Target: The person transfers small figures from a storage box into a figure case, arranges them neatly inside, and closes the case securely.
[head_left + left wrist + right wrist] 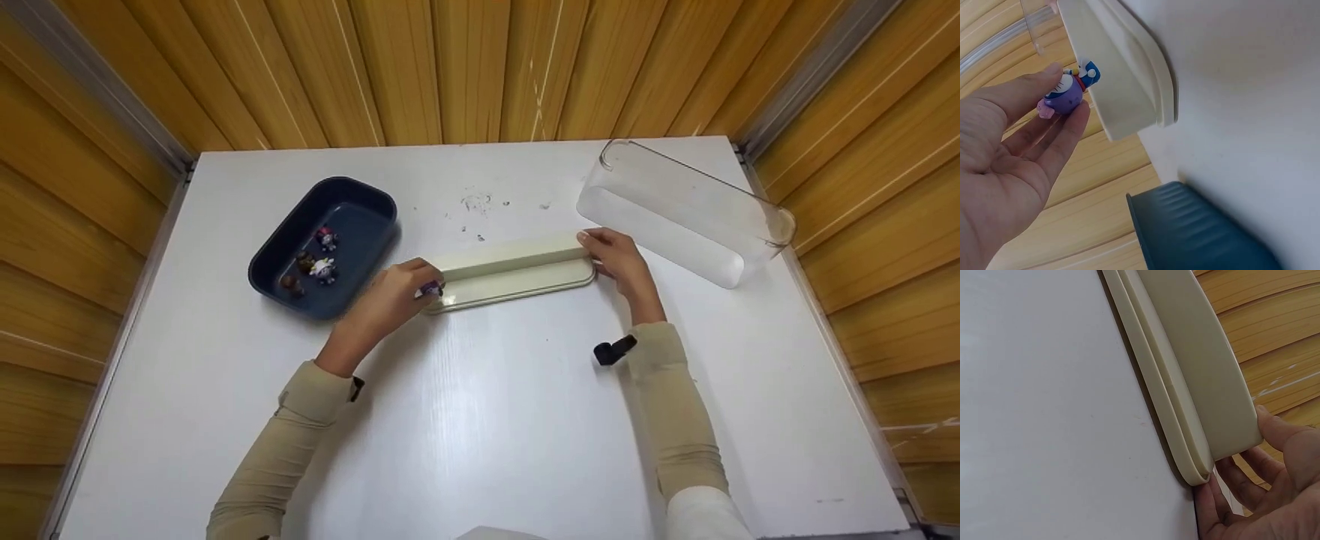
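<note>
My left hand [390,296] pinches a small toy figurine [1066,100], purple with blue, white and pink parts, between thumb and fingertips. In the left wrist view the figurine overlaps the near end of a long cream two-step stand [517,285]. That stand lies lengthwise on the table, with its raised step on the far side. At its right end, my right hand [621,262] grips it, the thumb on the raised step and fingers at the lower edge, as the right wrist view shows [1266,478]. No figurine shows on the visible part of the steps.
A dark blue tray [367,225] stands at the left with several figurines [322,270] inside. At the back right lies a long clear plastic cover [675,202]. Dark specks [476,202] mark the white table [487,420]; wood-patterned walls [472,67] enclose it on three sides.
</note>
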Demonstrator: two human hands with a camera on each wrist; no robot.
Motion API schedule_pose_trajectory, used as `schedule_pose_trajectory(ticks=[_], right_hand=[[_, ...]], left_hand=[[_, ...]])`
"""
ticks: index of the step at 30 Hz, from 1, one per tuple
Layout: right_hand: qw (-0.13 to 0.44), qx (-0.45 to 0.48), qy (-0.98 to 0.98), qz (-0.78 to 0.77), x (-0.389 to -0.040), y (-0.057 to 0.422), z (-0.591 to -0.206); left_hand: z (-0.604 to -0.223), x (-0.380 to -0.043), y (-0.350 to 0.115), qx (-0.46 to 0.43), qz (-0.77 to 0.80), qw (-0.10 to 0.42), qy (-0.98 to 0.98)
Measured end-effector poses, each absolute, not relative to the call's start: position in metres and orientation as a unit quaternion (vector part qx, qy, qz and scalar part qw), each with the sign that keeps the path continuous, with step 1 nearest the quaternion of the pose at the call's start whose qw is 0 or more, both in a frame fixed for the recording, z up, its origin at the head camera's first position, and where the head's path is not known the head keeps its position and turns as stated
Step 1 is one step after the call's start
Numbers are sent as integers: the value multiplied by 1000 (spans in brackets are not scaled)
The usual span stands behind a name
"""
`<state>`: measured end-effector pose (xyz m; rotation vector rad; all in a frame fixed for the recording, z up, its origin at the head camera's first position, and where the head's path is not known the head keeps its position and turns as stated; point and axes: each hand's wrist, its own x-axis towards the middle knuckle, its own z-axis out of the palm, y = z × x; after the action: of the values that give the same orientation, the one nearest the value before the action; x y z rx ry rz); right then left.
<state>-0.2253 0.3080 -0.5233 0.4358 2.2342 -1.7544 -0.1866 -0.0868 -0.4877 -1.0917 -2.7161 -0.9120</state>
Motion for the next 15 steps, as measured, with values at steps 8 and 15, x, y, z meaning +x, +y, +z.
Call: schedule_pose_trajectory(ticks=[8, 15], right_hand=[[136, 143, 767, -611, -222, 306, -524], [131, 144, 773, -604, -225, 307, -524]], left_hand=[[-492, -182, -77, -369, -279, 1, -887], [-494, -183, -65, -371, -280, 4, -886]])
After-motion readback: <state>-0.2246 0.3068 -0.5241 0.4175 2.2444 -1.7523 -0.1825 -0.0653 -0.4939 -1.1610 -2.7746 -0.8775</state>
